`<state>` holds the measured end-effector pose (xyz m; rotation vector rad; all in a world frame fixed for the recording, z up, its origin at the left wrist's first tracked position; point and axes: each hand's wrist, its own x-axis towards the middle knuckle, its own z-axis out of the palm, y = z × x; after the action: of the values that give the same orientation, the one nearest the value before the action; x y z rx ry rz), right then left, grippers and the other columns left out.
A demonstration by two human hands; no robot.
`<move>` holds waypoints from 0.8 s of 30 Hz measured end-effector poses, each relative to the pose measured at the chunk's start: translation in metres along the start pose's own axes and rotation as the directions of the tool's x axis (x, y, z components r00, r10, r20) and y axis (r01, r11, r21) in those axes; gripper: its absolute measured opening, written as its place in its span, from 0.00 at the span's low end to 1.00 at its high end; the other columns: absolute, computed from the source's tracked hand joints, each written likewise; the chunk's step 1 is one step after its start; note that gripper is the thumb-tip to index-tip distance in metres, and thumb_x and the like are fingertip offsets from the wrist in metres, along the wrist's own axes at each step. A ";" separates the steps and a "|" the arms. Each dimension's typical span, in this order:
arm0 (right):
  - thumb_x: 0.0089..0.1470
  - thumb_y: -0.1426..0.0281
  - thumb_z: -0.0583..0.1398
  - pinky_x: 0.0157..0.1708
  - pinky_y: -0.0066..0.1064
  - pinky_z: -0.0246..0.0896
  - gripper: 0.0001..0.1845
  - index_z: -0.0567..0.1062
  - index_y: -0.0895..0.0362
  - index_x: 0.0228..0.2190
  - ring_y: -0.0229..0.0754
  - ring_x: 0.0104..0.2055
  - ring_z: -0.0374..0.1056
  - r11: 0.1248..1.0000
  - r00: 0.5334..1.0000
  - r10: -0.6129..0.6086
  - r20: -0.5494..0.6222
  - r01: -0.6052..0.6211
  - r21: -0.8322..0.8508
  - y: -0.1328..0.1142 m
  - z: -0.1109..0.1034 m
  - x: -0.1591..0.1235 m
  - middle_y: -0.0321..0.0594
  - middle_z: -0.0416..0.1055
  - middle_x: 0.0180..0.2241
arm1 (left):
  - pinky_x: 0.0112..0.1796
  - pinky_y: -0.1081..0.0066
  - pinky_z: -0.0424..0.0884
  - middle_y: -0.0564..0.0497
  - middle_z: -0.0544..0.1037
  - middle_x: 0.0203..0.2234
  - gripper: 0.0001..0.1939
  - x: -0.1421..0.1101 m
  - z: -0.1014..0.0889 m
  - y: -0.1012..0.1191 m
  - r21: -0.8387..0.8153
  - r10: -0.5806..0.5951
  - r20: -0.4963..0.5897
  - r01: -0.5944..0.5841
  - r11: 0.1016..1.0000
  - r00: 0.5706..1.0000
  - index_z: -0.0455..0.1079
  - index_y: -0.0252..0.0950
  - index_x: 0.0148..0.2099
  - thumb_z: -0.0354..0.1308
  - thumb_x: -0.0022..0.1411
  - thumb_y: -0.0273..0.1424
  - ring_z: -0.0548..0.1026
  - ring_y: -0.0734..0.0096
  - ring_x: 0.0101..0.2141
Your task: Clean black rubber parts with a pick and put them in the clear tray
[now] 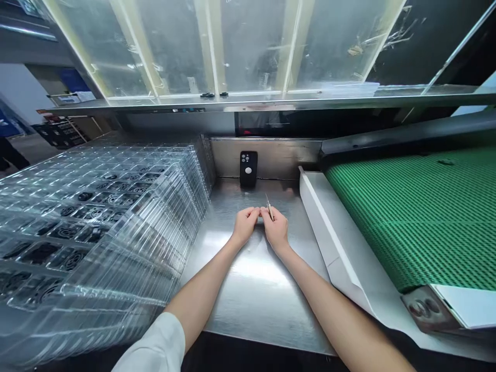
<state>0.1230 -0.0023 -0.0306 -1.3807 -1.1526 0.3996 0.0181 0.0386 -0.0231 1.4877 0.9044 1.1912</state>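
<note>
My left hand and my right hand meet over the middle of the steel work surface, fingertips almost touching. In my right hand is a slim, pointed tool with a pale body and a thin dark tip aimed away from me; its exact kind is not clear. The left fingers are pinched together, and whatever small thing may be between them is hidden. Just beyond the hands a black phone with a white round spot stands upright against the steel back wall.
Stacked clear plastic trays rise on the left, the top one holding several black round parts. On the right, a white guard borders a green mesh conveyor belt. A shelf edge with clear panels crosses above.
</note>
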 end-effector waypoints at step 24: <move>0.60 0.49 0.55 0.29 0.30 0.48 0.25 0.62 0.53 0.21 0.38 0.26 0.53 1.000 0.999 -0.015 0.043 0.014 0.012 0.002 0.001 0.002 0.32 0.58 0.21 | 0.27 0.71 0.50 0.57 0.54 0.17 0.33 0.001 0.001 -0.006 -0.075 0.018 0.070 -0.013 0.997 0.997 0.55 0.38 0.22 0.54 0.62 0.60 0.54 0.77 0.23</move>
<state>0.1243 0.0002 -0.0321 -1.3583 -1.1927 0.4269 0.0193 0.0407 -0.0286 1.4696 0.7943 1.1643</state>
